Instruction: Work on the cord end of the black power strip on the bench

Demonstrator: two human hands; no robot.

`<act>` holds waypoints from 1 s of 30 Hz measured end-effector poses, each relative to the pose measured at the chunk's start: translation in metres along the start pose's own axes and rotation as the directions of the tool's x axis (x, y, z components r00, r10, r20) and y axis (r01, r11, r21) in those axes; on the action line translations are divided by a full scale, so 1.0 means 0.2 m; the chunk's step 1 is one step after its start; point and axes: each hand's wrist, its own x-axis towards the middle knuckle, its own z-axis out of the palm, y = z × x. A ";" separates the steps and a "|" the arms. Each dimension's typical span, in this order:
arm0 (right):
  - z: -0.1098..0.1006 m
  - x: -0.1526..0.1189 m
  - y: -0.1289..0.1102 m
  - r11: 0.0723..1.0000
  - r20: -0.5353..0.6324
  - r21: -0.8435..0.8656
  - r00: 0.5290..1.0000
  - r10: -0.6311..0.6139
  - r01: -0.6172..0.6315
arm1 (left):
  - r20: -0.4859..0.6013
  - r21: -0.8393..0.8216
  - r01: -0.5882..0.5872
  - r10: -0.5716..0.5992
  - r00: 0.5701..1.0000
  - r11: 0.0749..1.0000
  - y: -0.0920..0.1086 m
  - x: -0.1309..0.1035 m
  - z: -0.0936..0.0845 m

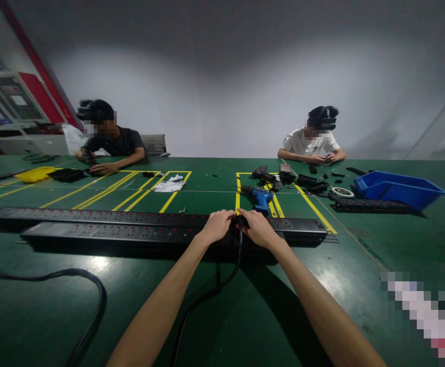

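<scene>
Two long black power strips with rows of sockets lie side by side across the green table, the nearer strip (130,233) in front of the farther strip (305,226). My left hand (219,225) rests at the strips near the middle, fingers bent toward the cable's end. Close beside it, my right hand (257,227) has its fingers closed round the black plug end of a cable (239,250). This cable hangs down over the near strip and curves toward the table's front. Exactly what the left fingertips pinch is too small to make out.
Behind the strips lie a blue drill (259,198), a dark drill (263,175) and white paper (169,184). A blue bin (396,187) stands right, a yellow tray (35,174) left. Another cable (100,295) curves at front left. Two people sit across the table.
</scene>
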 end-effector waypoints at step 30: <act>-0.03 0.01 -0.01 1.000 0.044 -0.005 0.999 -0.010 0.011 | 0.053 0.029 0.045 -0.046 0.998 0.999 0.00 0.01 0.00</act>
